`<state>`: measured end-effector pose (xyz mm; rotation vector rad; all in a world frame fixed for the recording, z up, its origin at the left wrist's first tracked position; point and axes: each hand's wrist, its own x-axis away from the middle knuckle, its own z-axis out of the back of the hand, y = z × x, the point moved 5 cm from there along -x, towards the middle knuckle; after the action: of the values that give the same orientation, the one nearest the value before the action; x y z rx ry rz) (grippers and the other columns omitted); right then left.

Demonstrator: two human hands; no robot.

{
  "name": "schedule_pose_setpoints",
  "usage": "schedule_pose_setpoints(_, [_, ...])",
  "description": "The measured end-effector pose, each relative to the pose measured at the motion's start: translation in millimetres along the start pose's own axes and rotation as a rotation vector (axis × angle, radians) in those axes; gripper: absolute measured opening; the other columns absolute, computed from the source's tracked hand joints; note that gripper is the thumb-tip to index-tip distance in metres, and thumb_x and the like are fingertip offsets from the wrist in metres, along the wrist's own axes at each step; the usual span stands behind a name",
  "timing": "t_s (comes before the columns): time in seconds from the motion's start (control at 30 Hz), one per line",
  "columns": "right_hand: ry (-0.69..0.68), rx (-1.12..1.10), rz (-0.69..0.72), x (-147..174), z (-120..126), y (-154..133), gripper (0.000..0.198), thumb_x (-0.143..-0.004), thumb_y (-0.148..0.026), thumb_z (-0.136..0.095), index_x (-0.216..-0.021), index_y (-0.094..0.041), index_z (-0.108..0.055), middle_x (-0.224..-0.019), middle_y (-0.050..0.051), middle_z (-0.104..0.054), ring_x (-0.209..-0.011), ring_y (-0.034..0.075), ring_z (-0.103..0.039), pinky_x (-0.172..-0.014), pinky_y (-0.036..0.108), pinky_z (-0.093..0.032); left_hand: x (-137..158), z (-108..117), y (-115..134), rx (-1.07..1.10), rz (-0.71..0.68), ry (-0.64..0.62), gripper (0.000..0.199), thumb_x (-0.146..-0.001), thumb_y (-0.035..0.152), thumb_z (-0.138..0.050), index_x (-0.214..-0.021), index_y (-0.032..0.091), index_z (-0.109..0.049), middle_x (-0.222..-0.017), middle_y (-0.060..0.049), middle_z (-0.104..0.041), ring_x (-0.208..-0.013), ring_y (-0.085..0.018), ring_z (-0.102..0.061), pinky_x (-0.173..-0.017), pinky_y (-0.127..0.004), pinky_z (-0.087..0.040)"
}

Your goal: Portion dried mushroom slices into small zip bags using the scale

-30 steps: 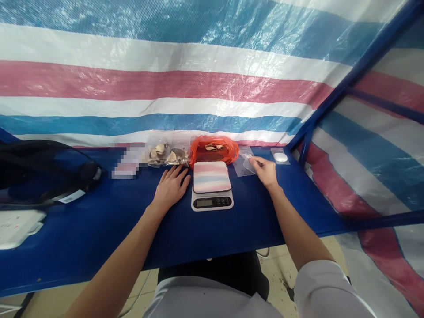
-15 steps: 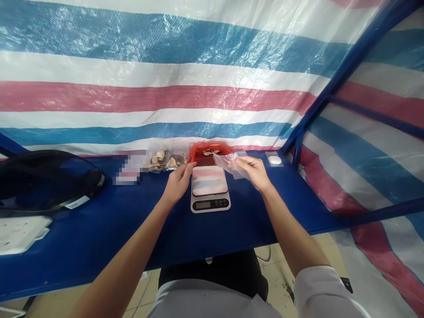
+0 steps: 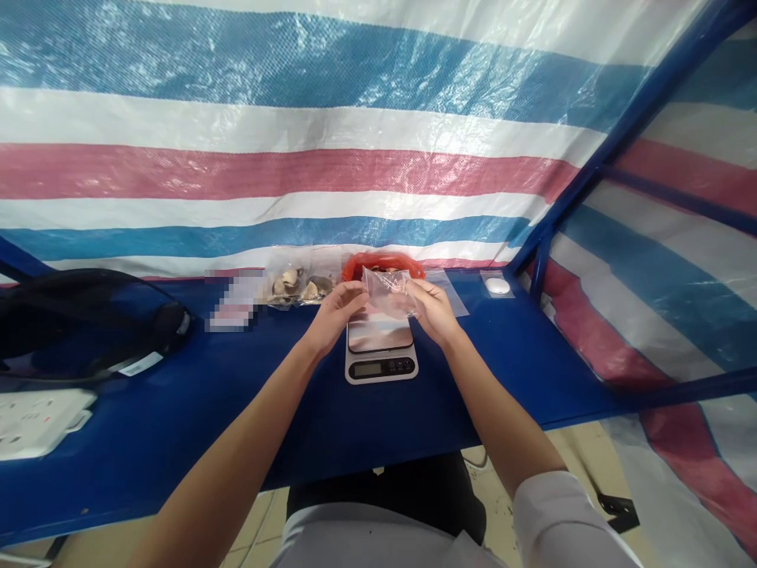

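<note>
A clear plastic bag point(image 3: 387, 290) is stretched between my two hands, above the kitchen scale point(image 3: 379, 341). My left hand point(image 3: 336, 315) pinches its left edge. On the opposite edge, my right hand point(image 3: 433, 309) has its fingers closed. The bag looks flat, with nothing visible inside. Behind it stands a red plastic bag point(image 3: 384, 259) with its mouth open; its contents are mostly hidden by the clear bag. To the left lie clear bags of dried slices point(image 3: 299, 288), which look like mushrooms.
Another clear bag point(image 3: 448, 293) lies right of the scale. Farther right is a small bag with a white round item point(image 3: 497, 286). On the left are a black headset-like item point(image 3: 159, 323) and a white power strip point(image 3: 41, 422). Blue frame bars point(image 3: 541, 252) rise at the right.
My right hand has brought the clear bag left, over the scale. My left hand has left the red bag's edge and now grips the clear bag too.
</note>
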<state>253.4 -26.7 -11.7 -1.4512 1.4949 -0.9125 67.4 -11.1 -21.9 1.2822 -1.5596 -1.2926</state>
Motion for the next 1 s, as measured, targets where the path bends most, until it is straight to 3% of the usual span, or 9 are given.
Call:
schedule_pose_setpoints(0.13, [0.005, -0.025, -0.032, -2.3, 0.4, 4.6, 0.044, -0.059, -0.057, -0.089, -0.084, -0.023, -0.076, -0.087, 0.001, -0.079, -0.088, 0.023, -0.077, -0.084, 0.037, -0.063, -6.2, -2.8, -4.7, 0.011, 0.069, -0.052, 0.045, -0.071, 0.042, -0.085, -0.107, 0.02, -0.07, -0.101, -0.001, -0.07, -0.078, -0.013, -0.067, -0.085, -0.033, -0.056])
schedule_pose_setpoints(0.33, [-0.03, -0.073, -0.029, -4.1, 0.2, 8.1, 0.035, -0.067, -0.052, -0.088, -0.083, -0.023, -0.078, -0.085, 0.001, -0.079, -0.082, 0.019, -0.076, -0.083, 0.033, -0.062, -13.3, -5.2, -2.6, -0.019, 0.042, -0.156, 0.033, -0.074, 0.041, -0.085, -0.095, 0.019, -0.074, -0.094, -0.001, -0.071, -0.081, -0.015, -0.067, -0.084, -0.031, -0.055])
schedule_pose_setpoints(0.53, [-0.037, -0.056, -0.05, -5.4, 6.4, 9.0, 0.035, -0.067, -0.051, -0.088, -0.085, -0.022, -0.079, -0.088, 0.001, -0.08, -0.082, 0.019, -0.075, -0.082, 0.032, -0.062, -16.7, 5.6, 5.2, -0.057, -0.005, -0.085, 0.037, -0.069, 0.045, -0.087, -0.091, 0.019, -0.074, -0.081, -0.001, -0.069, -0.076, -0.015, -0.063, -0.074, -0.03, -0.055])
schedule_pose_setpoints(0.67, [-0.024, 0.007, -0.081, -11.2, 16.1, 6.3, 0.04, -0.07, -0.055, -0.085, -0.092, -0.021, -0.079, -0.091, 0.004, -0.08, -0.087, 0.022, -0.076, -0.085, 0.035, -0.062, -17.1, 22.4, 26.2, -0.267, -0.116, -0.012, 0.041, -0.069, 0.052, -0.085, -0.091, 0.018, -0.075, -0.083, -0.002, -0.072, -0.073, -0.015, -0.062, -0.072, -0.028, -0.052])
schedule_pose_setpoints(0.73, [-0.038, 0.041, -0.07, -14.9, 16.3, 0.7, 0.043, -0.074, -0.06, -0.08, -0.094, -0.022, -0.078, -0.096, 0.006, -0.081, -0.095, 0.023, -0.076, -0.087, 0.035, -0.061, -17.9, 29.9, 37.7, -0.372, -0.139, -0.036, 0.042, -0.069, 0.055, -0.083, -0.088, 0.018, -0.076, -0.08, -0.003, -0.072, -0.07, -0.015, -0.06, -0.07, -0.028, -0.051])
schedule_pose_setpoints(0.9, [-0.216, 0.226, -0.042, -26.1, -10.9, -15.9, 0.045, -0.082, -0.061, -0.073, -0.108, -0.024, -0.076, -0.106, 0.007, -0.08, -0.093, 0.021, -0.077, -0.086, 0.035, -0.062, -25.3, 46.4, 65.7, -0.605, -0.16, -0.078, 0.043, -0.071, 0.059, -0.078, -0.092, 0.021, -0.079, -0.076, -0.003, -0.072, -0.06, -0.014, -0.055, -0.057, -0.025, -0.045])
schedule_pose_setpoints(1.0, [-0.274, 0.299, -0.004, -38.0, -31.3, -19.5, 0.043, -0.079, -0.055, -0.077, -0.11, -0.025, -0.075, -0.1, 0.004, -0.079, -0.086, 0.018, -0.076, -0.079, 0.033, -0.064, -34.0, 46.1, 76.5, -0.744, -0.133, -0.187, 0.039, -0.073, 0.056, -0.076, -0.093, 0.023, -0.081, -0.075, -0.003, -0.073, -0.058, -0.015, -0.055, -0.053, -0.025, -0.041])
